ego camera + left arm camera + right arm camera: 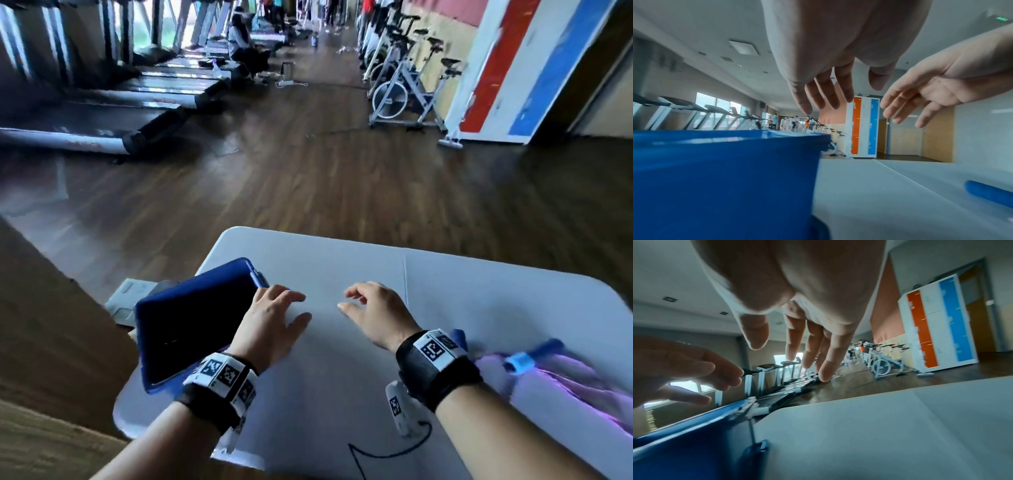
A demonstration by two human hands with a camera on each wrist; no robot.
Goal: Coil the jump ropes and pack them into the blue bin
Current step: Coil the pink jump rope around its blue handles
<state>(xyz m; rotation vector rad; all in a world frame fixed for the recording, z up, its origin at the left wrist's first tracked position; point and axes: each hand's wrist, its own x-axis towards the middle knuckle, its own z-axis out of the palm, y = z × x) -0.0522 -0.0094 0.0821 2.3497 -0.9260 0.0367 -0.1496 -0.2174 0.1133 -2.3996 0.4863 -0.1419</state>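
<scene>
Blue bin (191, 322): sitting at the left edge of the white surface (342, 267). My left hand (274, 318): hovering just right of the bin, fingers relaxed, holding nothing. My right hand (373, 315): hovering beside it, fingers loose, holding nothing. Jump ropes (548, 373): lying blurred at the surface's right, purple cords, blue handles.
</scene>
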